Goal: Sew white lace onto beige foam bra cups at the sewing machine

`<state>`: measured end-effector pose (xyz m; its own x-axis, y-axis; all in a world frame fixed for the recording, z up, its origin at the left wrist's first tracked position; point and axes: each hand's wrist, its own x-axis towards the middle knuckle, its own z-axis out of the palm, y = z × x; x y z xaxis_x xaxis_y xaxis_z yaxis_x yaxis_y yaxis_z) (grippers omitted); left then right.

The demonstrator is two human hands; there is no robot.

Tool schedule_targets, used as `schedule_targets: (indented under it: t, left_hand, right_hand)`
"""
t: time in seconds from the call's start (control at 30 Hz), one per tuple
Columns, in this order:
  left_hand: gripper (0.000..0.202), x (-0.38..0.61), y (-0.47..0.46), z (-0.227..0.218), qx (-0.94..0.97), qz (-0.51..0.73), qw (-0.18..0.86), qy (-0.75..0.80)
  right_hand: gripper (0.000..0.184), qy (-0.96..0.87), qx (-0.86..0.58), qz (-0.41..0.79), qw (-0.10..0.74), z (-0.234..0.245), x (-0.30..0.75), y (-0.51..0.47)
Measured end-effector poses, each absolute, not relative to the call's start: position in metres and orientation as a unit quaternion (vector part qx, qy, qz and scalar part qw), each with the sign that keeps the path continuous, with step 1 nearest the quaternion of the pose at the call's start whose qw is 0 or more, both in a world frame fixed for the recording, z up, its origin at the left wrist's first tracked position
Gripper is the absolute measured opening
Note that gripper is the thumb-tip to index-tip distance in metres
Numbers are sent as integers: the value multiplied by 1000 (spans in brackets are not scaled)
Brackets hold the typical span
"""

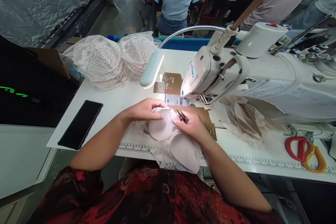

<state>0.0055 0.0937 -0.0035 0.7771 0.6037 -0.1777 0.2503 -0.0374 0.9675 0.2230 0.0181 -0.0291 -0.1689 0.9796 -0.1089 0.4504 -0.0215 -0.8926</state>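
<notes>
A pale pink bra piece with white lace edging point(168, 136) lies at the table's front edge, one padded cup raised and the other hanging over the edge. My left hand point(143, 110) is curled over the top of the raised cup, gripping its lace. My right hand point(190, 124) is closed round small thread snips point(182, 116), whose dark blades point at the lace by the cup's upper edge.
A white Juki sewing machine point(236, 73) with a gooseneck lamp point(152, 70) stands at the right. Stacked lace cups point(110, 61) sit at the back left, a black phone point(81, 124) at the left, red and orange scissors point(306, 152) at the right. Other people sit beyond.
</notes>
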Motion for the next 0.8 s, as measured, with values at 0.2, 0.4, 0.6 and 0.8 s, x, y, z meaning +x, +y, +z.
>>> schedule_targets:
  t: [0.2,0.4,0.6,0.8]
  left_hand:
    - [27,26,89,-15,743,198,533,352]
    - [24,21,92,-15,731,197,560,336]
    - [40,22,90,-13,816,172,460,304]
    - [27,34,87,-23,760,137,561,298]
  right_hand:
    - [28,-625,-552,449,321,-29,221,18]
    - [19,-608,-545,495,298,-32,229,19]
    - [17,-607,-532,496,321,-31,227,17]
    - [24,-570,-520,527,356,-28,227,19]
